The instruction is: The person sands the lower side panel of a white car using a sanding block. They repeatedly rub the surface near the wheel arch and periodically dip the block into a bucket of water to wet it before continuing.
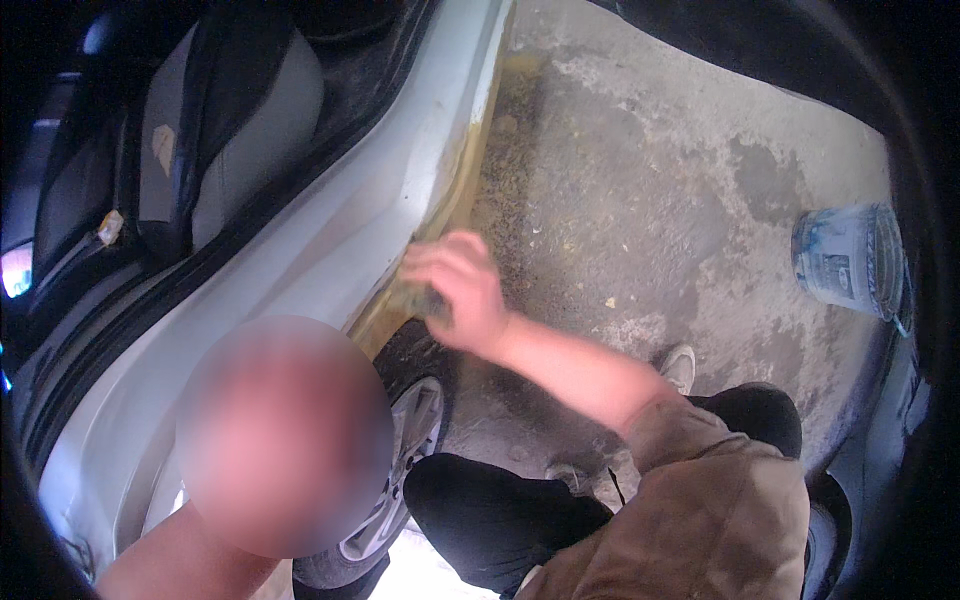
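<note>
My right hand (460,285) is at the yellowish lower edge (380,325) of a white car door sill (330,220). Its fingers, smeared by movement, curl over something small and dark that I cannot make out. My left forearm (160,560) rises from the lower left toward the sill; a round blurred patch covers the area where my left hand would be, so its fingers are hidden. An alloy wheel (410,425) shows below the sill.
Inside the car at upper left are a dark grey seat (240,120) and black trim. A plastic bucket (840,260) stands at the right on the stained concrete floor (680,180). My bent knees (480,500) are at the bottom, near the wheel.
</note>
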{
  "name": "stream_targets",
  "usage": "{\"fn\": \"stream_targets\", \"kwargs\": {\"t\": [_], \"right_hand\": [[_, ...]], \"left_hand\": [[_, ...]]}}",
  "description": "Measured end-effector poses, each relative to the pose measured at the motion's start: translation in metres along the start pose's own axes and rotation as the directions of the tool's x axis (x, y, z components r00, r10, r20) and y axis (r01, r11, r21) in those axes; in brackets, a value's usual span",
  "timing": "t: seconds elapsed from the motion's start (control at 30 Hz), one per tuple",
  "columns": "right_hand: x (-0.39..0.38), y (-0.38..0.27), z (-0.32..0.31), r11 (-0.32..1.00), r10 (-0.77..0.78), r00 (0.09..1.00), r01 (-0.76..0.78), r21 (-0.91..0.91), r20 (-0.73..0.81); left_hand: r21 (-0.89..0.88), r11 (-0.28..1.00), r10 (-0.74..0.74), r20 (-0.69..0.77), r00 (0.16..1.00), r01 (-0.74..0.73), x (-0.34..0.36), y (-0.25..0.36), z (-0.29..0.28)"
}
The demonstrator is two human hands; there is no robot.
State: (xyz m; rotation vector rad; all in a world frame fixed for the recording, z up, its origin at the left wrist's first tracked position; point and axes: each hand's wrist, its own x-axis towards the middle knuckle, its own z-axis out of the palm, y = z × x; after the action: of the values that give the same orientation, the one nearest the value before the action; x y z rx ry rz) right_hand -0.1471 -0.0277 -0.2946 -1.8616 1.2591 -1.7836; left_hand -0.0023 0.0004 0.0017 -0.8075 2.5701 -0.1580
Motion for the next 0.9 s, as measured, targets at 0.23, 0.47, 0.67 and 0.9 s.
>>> {"fn": "stream_targets", "kwargs": {"t": [0.23,0.47,0.67,0.9], "right_hand": [[0.000,0.028,0.001,0.928,0.210,0.976,-0.220,-0.300,-0.065],[-0.008,0.008,0.008,0.988,-0.013,0.999,0.005,-0.153,-0.053],[-0.002,0.006,0.005,0.983,-0.020,1.000,0.019,-0.181,-0.002],[-0.004,0.053,0.005,0.946,0.059,0.990,-0.096,-0.308,-0.129]], "left_hand": [[0.064,0.998,0.011,-0.011,1.000,-0.010,-0.001,0.001,0.002],[-0.024,0.995,0.095,-0.068,0.993,-0.096,-0.005,-0.003,0.006],[0.075,0.990,0.123,-0.022,0.992,-0.121,-0.006,-0.004,0.011],[0.016,0.994,0.111,-0.102,0.989,-0.110,-0.007,-0.004,0.017]]}}
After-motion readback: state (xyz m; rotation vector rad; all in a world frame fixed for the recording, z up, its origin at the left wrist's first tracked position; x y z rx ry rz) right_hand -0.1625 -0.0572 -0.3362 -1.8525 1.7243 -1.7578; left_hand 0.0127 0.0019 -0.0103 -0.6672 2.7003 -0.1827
